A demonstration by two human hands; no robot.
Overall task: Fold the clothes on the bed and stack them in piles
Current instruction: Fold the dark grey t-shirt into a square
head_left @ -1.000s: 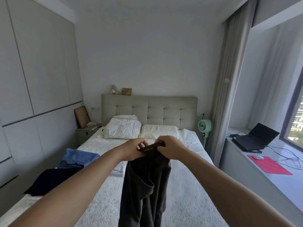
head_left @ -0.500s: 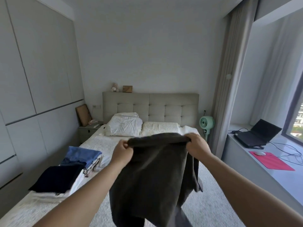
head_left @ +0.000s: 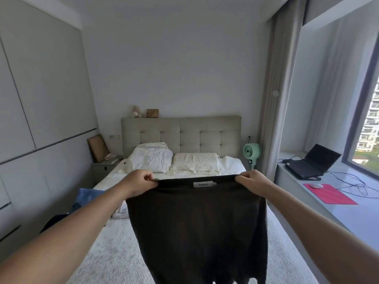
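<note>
2 bare forearms, no sleeves visible; left hand [head_left: 137, 182], right hand [head_left: 253, 182] ungloved.

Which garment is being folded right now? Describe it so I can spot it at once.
Look at the bed, then above its near end. A dark garment hangs spread there, its top edge pinched by the left hand and right hand. Unlike the blue clothes lying at left, it has a white label.

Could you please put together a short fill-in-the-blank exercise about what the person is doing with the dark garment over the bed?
1. The dark garment is held up by ____ hands.
2. The left hand and the right hand each grip its ____ edge.
3. The white label sits ____ the two hands.
4. The green fan stands to the ____ of the bed.

Missing words: two; top; between; right
</note>
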